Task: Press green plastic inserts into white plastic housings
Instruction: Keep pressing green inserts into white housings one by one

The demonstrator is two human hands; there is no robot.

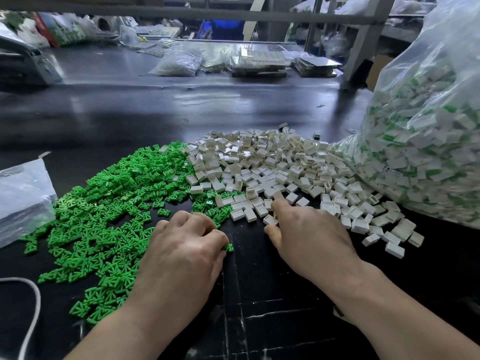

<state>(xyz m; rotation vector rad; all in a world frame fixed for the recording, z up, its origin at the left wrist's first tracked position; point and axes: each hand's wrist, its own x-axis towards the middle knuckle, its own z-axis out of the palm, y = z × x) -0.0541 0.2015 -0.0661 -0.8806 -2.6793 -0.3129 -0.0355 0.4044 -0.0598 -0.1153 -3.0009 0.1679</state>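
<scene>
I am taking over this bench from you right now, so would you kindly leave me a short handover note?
Left hand: curled over the near edge of the loose pile of small green plastic inserts; one insert shows at its thumb, grip unclear.
Right hand: fingers relaxed on the near edge of the pile of white rectangular plastic housings, nothing pinched.
Done: the big clear plastic bag at right holds many housings with green showing in them.
Left: both loose piles on the black table are large; no pair is being pressed now.
</scene>
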